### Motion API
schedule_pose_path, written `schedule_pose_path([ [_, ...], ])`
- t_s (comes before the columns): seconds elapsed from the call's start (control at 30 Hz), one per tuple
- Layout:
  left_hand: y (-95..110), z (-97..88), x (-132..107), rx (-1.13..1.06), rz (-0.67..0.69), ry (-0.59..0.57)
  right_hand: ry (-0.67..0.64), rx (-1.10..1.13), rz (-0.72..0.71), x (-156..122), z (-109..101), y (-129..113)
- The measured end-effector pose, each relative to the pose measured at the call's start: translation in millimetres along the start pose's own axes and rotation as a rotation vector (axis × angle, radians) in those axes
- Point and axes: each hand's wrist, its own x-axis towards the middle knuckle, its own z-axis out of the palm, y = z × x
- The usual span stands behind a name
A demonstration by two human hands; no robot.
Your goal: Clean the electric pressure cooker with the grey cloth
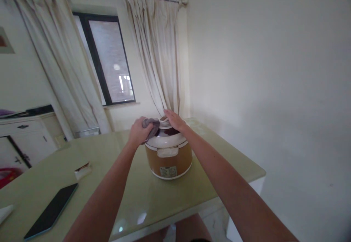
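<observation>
A brown and white rice cooker (168, 155) stands on a pale green glass-topped table (115, 183). My left hand (139, 132) is closed round a grey cloth (151, 126) and presses it onto the cooker's lid at its left side. My right hand (174, 120) lies on the far right of the lid, fingers flat and together, steadying it. Both arms reach forward from the near table edge.
A dark phone (52, 211) lies at the table's near left, with a small white packet (82, 170) behind it. A white cabinet (24, 139) stands at the left, a curtained window (109, 62) behind, and a bare wall at the right.
</observation>
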Motion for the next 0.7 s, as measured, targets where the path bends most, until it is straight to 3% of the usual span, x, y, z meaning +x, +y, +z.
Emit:
schedule_pose_path([
  [0.1, 14.4, 3.4, 6.5, 0.161, 0.025, -0.158, 0.026, 0.096, 0.041, 9.3, 1.5, 5.7],
  [0.3, 89.8, 13.0, -31.3, 0.292, 0.436, -0.11, -0.054, 0.304, 0.174, 19.6, -0.8, 20.3],
  [0.4, 100.3, 16.6, -40.5, 0.247, 0.482, -0.092, -0.071, 0.386, 0.191, 16.7, -1.8, 24.6],
  [0.47, 85.1, 14.5, -36.8, 0.165, 0.43, -0.085, -0.044, 0.399, 0.169, 13.0, -1.2, 24.8],
  [0.53, 56.3, 10.9, -26.3, 0.069, 0.324, -0.063, -0.023, 0.363, 0.145, 9.8, 0.1, 23.0],
  [0.63, 1.8, 9.4, -7.8, -0.106, 0.081, 0.011, -0.008, 0.257, 0.103, 8.6, 1.6, 18.5],
  [0.7, -32.7, 14.4, -2.1, -0.348, -0.134, 0.036, -0.002, 0.19, 0.069, 9.2, 1.5, 15.7],
])
